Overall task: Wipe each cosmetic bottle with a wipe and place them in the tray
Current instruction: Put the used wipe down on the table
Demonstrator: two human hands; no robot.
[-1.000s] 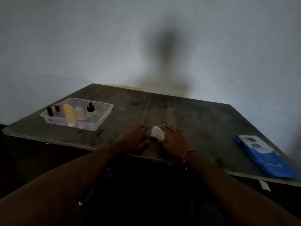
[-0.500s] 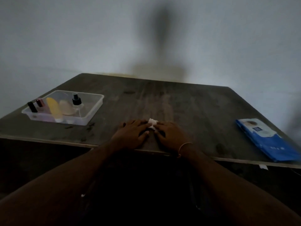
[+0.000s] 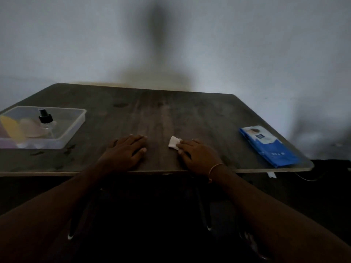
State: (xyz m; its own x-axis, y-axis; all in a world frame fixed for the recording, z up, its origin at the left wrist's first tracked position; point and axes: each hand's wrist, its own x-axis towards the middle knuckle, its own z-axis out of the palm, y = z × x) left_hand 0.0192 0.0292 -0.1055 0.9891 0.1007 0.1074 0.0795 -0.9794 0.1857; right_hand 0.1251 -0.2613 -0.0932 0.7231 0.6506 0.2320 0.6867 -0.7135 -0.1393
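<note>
A clear plastic tray (image 3: 74,128) stands at the table's left edge, partly cut off by the frame. Inside it are a clear spray bottle with a black cap (image 3: 46,120), a yellow bottle (image 3: 11,130) and a pale round bottle (image 3: 32,128). My left hand (image 3: 126,150) lies flat on the dark table, fingers straight, holding nothing. To its right, my right hand (image 3: 197,155) rests on the table with its fingertips on a small folded white wipe (image 3: 173,142).
A blue pack of wipes (image 3: 267,146) lies near the table's right front corner. The dark wooden table (image 3: 171,114) stands against a grey wall. My lap is below the table's front edge.
My hands have moved apart. The left hand has let go of the wipe and slid left; the right hand stays on the wipe. The view has shifted right, cutting off the tray's left part.
</note>
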